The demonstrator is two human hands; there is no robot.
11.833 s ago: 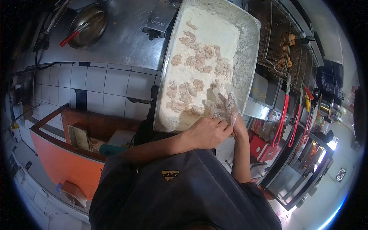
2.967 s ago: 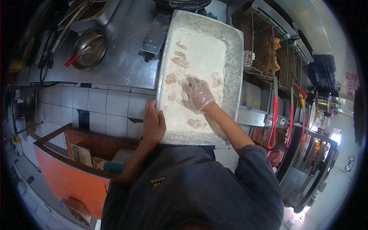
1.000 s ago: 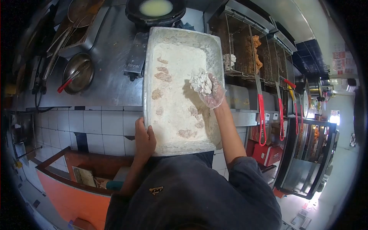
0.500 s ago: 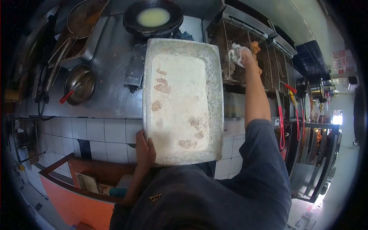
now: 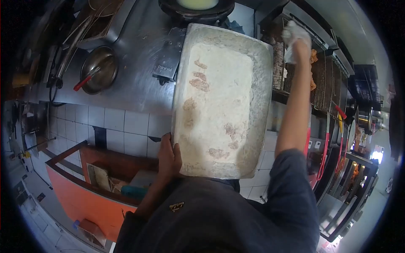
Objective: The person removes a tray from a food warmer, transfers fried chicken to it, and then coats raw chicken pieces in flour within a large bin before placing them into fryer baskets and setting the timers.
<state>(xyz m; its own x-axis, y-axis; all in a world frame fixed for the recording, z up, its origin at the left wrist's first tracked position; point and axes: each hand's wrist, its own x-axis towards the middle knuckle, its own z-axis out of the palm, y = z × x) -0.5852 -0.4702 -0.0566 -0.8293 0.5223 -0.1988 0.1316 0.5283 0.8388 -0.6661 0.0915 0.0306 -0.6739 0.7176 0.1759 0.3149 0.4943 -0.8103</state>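
Observation:
My left hand (image 5: 169, 157) grips the near left corner of a large metal tray (image 5: 265, 105), thumb on top of the rim. White flour (image 5: 221, 80) fills its bottom, with several raw-looking coated pieces of meat (image 5: 199, 84) lying along the left and near right. My right arm stretches past the tray to a wire fryer basket (image 5: 278, 63). The right hand (image 5: 298, 39) is over the basket, wrapped in something white that looks like a floury plastic glove. Its fingers are blurred and hidden. Browned fried pieces (image 5: 313, 80) sit beside the wrist.
A black wok (image 5: 196, 12) with pale yellow liquid stands beyond the tray. On the steel counter (image 5: 135, 80) are a Rinnai burner unit (image 5: 164, 69) and a metal bowl (image 5: 99, 69) with a red-handled utensil. Red-handled tools (image 5: 325, 152) hang at right. An orange cabinet (image 5: 84, 198) stands at lower left.
The view has shifted, and the tray now appears farther right and slightly tilted. My right hand has moved farther up and right over the fryer baskets. My left hand keeps its hold on the tray.

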